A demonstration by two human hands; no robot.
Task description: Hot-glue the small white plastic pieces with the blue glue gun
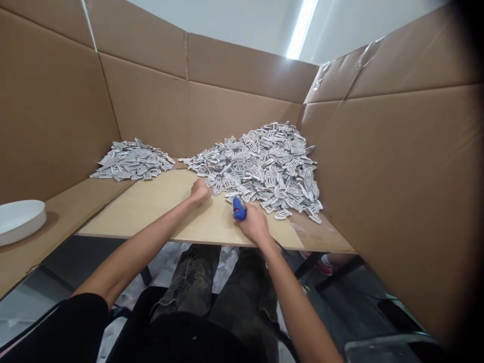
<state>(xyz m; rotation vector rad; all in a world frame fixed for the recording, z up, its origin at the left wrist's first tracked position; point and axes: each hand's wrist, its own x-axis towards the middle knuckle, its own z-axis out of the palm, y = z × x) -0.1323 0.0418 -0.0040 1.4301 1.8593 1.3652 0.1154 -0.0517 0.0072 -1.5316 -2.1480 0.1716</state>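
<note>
While the right hand [254,223] grips a blue glue gun [238,208] just off the near edge of the large pile of grey-white flat pieces [264,166], the left hand [200,190] rests curled at that pile's left edge — whether it holds a piece cannot be told. Both lie on the desk [159,206]. Farther left — a smaller pile [132,160], a white bowl [18,219].

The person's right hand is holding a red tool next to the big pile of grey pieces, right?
Not quite: the tool in the right hand is blue, not red. The head view shows it beside the big pile of grey pieces.
</note>
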